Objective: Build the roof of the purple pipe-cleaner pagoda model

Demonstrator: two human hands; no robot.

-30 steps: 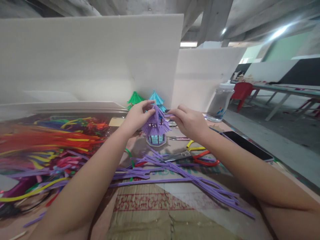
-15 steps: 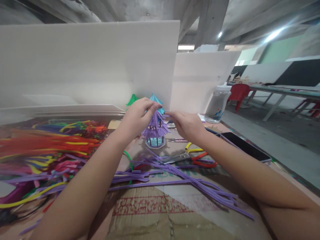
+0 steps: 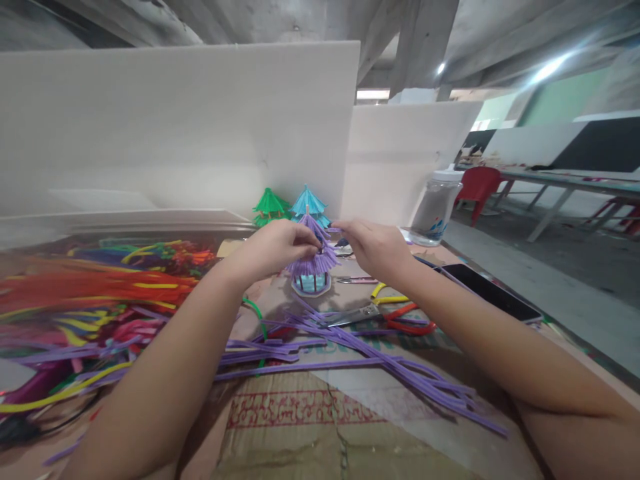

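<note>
A small purple pagoda model [image 3: 311, 265] made of pipe cleaners stands upright on a pale base, with two fringed roofs and a light blue lower wall. My left hand [image 3: 283, 245] pinches it from the left, thumb and fingertips closed at the gap between the roofs. On the other side, my right hand [image 3: 377, 250] holds nothing visible; its fingers stretch toward the upper roof's edge, and whether they touch it I cannot tell. Behind stand a green-roofed model [image 3: 270, 203] and a blue-roofed one [image 3: 308, 200], both partly hidden.
Cut purple pipe cleaners [image 3: 400, 373] lie across the cardboard in front, under red-handled scissors [image 3: 357, 315]. Yellow-handled pliers [image 3: 387, 295], a phone [image 3: 487, 290] and a water bottle [image 3: 435, 207] are at the right. Colourful pipe cleaners [image 3: 100, 287] pile up at the left. White boards [image 3: 175, 127] stand behind.
My left hand has come down from the pagoda's top to between its roofs, uncovering the peak and the green-roofed model. My right hand has hardly moved.
</note>
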